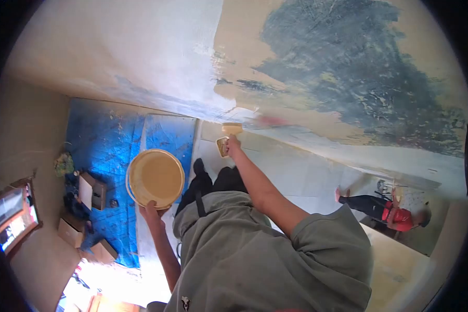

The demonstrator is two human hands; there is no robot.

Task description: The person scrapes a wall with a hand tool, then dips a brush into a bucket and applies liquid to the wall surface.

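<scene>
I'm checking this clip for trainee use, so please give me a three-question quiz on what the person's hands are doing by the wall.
1. True or false: the left hand holds a round yellow bucket.
2. What does the right hand press against the wall?
A. a roller
B. a flat putty blade
C. a spray can
3. What blue thing covers the floor below the bucket?

Key
1. True
2. B
3. A blue sheet, with small boxes lying on it. Another person crouches farther along the wall.
</scene>
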